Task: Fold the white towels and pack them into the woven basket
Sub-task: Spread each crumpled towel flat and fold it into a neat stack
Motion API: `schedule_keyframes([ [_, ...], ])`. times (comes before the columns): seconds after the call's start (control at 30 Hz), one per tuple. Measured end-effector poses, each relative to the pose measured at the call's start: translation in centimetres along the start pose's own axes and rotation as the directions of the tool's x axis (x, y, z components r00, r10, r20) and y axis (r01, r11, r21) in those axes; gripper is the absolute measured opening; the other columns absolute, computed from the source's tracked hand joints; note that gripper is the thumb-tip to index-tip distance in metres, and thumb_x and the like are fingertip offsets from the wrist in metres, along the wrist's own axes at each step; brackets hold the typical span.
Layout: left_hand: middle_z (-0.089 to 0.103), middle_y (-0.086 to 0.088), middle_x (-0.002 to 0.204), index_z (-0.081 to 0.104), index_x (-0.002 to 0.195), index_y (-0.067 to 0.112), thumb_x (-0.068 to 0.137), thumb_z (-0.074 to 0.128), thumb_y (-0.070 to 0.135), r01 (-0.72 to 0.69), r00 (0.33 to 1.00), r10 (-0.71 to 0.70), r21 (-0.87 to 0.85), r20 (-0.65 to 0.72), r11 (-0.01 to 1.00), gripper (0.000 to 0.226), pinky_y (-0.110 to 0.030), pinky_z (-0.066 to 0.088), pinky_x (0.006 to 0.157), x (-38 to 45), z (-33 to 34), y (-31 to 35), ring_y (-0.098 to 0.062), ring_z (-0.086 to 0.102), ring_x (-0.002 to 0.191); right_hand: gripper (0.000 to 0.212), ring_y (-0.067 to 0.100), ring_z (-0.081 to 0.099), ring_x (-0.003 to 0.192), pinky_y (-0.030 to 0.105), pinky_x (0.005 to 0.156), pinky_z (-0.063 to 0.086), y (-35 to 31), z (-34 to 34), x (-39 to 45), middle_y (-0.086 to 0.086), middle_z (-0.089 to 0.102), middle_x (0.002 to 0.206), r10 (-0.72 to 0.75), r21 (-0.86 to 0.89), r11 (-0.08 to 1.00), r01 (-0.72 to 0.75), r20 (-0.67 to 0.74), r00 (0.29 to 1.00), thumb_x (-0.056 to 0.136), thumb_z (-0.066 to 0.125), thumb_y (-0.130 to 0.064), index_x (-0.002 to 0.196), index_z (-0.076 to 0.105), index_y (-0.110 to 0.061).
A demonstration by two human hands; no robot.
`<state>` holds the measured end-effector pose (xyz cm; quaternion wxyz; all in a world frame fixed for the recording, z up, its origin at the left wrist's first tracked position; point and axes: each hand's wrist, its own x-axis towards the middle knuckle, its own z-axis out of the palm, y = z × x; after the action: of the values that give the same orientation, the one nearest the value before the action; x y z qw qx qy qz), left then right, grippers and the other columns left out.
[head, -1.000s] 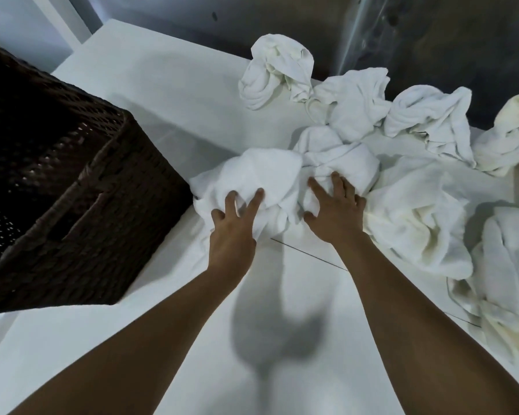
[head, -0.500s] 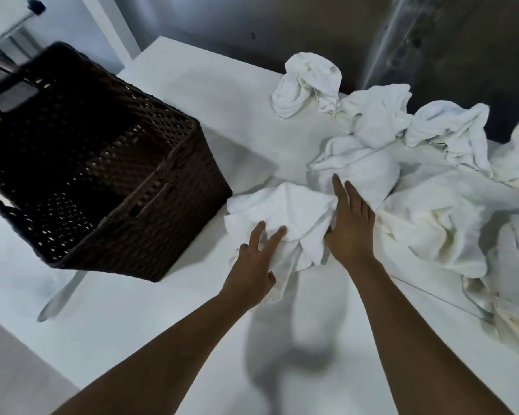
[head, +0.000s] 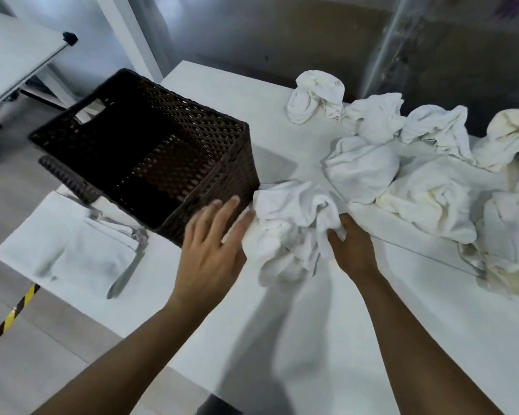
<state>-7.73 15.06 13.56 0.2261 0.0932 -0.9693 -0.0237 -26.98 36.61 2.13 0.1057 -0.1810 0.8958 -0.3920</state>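
Now that the crumpled towel [head: 288, 232] has slid nearer, at 3 o'clock of the empty woven basket [head: 150, 157], the right hand [head: 352, 250] pinches it; the left hand [head: 212, 250] has let go, fingers spread. Folding can start.

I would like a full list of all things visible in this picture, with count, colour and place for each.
woven basket: one, dark brown, on the left part of the table, no towel visible inside.
table: one, white, under everything.
held towel: one, white, crumpled, beside the basket's near right corner.
other towels: about seven crumpled heaps, white to cream, along the table's far and right side; exact count unclear where they overlap.
striped tape: one strip, yellow and black, on the floor at lower left.
left hand: one, fingers spread, blurred, between the basket and the held towel.
right hand: one, gripping the held towel.
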Motion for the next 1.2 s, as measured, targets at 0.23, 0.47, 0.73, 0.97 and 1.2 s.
schedule_keyframes([
  [0.23,0.059,-0.014,0.136,0.048,0.146,0.008,0.085,0.057,-0.01,0.146,0.979,-0.153,0.058,0.138,0.988,0.064,-0.053,0.024,0.121,-4.2,-1.2,-8.1,-0.042,0.039,0.139,0.007,0.023,0.055,0.072,0.031,0.063,0.036,-3.5,-0.2,-5.2,0.001,0.062,0.081,0.097,0.056,0.994,-0.091,-0.116,0.988,0.097,0.056,-0.013,0.104,0.056,-0.015],
  [0.47,0.053,-0.025,0.138,0.056,0.137,0.001,0.068,0.052,-0.026,0.07,0.984,-0.059,-0.062,0.167,0.996,0.074,-0.059,0.02,0.121,-2.8,0.9,-8.7,-0.048,0.032,0.143,0.01,-0.001,0.055,0.072,0.016,0.06,0.035,-5.2,-2.4,-9.7,-0.013,0.056,0.078,0.12,0.069,0.992,-0.106,-0.24,0.963,0.096,0.056,-0.01,0.102,0.055,-0.017],
  [0.73,0.056,-0.021,0.137,0.066,0.117,0.009,0.077,0.074,0.007,0.078,0.978,-0.055,-0.109,0.199,0.991,0.04,-0.057,0.036,0.111,-0.8,1.3,-5.1,-0.046,0.043,0.135,0.009,-0.005,0.059,0.07,0.014,0.061,0.045,-9.3,-5.6,-12.7,-0.01,0.068,0.083,0.207,0.255,0.953,-0.166,-0.143,0.968,0.096,0.066,-0.02,0.091,0.066,-0.026],
  [0.97,0.052,0.014,0.135,0.044,0.142,0.038,0.077,0.064,0.068,0.038,0.761,0.391,-0.637,0.517,0.77,0.074,-0.032,0.037,0.103,-4.4,-0.9,4.0,-0.011,0.045,0.121,0.014,0.01,0.069,0.08,0.018,0.069,0.05,-15.6,-8.6,-13.6,0.001,0.075,0.089,0.285,0.421,0.893,-0.157,-0.26,0.922,0.087,0.079,-0.022,0.092,0.072,-0.011],
  [1.2,0.052,0.013,0.063,0.059,0.105,0.027,0.104,0.05,0.027,0.128,0.872,0.32,-0.805,0.369,0.58,0.009,-0.02,0.037,0.055,-4.6,-2.7,4.4,-0.011,0.048,0.057,0.034,0.011,0.064,0.072,0.019,0.057,0.049,-18.7,-10.7,-15.9,-0.001,0.069,0.088,0.503,0.614,0.749,-0.249,-0.283,0.817,0.08,0.085,-0.03,0.102,0.069,-0.01],
])
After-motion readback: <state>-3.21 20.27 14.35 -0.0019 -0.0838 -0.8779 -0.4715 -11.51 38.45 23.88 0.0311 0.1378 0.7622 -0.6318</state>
